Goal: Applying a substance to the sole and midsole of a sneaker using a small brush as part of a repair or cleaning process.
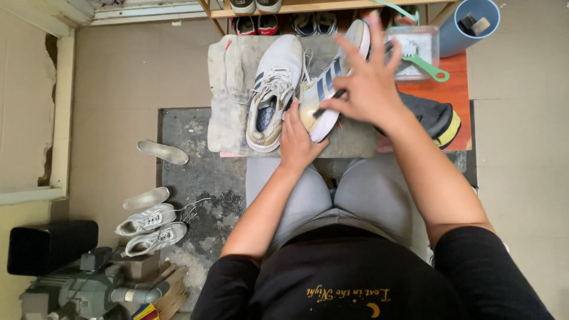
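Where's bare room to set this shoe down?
Bare floor left of the grey mat, above the loose insole. Crowded: the mat holds both shoes and both hands, left hand, right hand; the brush tray fills the right.

Two white striped fabric sneakers lay side by side on a grey cloth-covered stool; a clear plastic tub sat behind-right; another pale sneaker pair lay on the floor, left.
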